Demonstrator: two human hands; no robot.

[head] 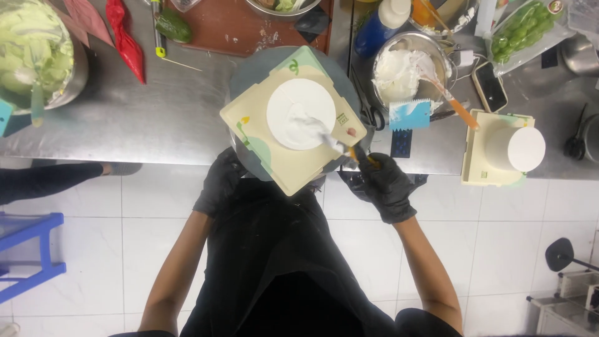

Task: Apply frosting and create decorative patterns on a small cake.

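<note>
A round white cake [300, 113] covered in cream sits on a cream-coloured square board [288, 163], which rests on a grey turntable [249, 73]. My right hand [387, 185], in a black glove, grips a palette knife with an orange handle [357, 153]; its blade lies on the cake's near right side, smeared with cream. In a black glove too, my left hand [219, 181] touches the turntable's near left edge below the board.
On the steel counter stand a metal bowl of white cream [405, 70] with a spatula, a blue scraper [410, 115], a phone [490, 87], a second white cake on a board [503, 148], a bowl of green cream [34, 53], and a red piping bag [125, 39]. A blue stool [28, 253] stands left.
</note>
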